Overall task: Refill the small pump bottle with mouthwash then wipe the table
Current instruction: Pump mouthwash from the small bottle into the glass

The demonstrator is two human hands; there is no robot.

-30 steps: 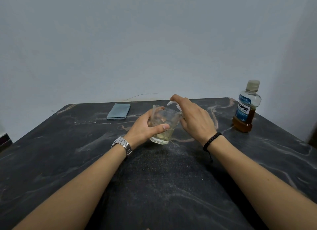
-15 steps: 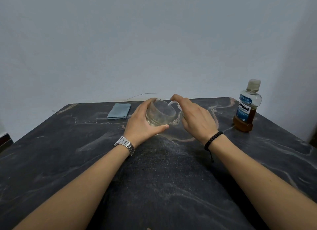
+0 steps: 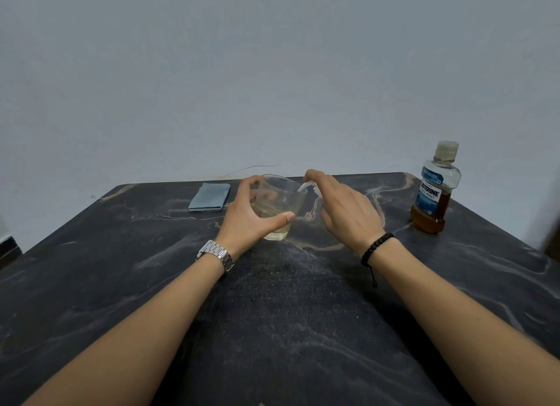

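Observation:
My left hand (image 3: 250,222) grips a clear glass (image 3: 281,204) with a little pale liquid at its bottom, standing on the dark marble table (image 3: 121,254). My right hand (image 3: 347,213) is wrapped over the small pump bottle, hiding its body. Only the white pump nozzle (image 3: 303,188) shows, under my index finger and pointing over the glass rim. A mouthwash bottle (image 3: 435,190) with a blue label, a cap on top and amber liquid low inside stands at the far right. A folded grey-blue cloth (image 3: 209,196) lies at the back left.
A plain wall rises right behind the table's far edge. The table's right edge runs just past the mouthwash bottle. A thin wire (image 3: 251,169) lies along the back edge.
Half a second ago my left hand had the glass lifted and tipped toward the nozzle. Now the glass is lower and nearly upright again. My right hand has stayed on the pump bottle.

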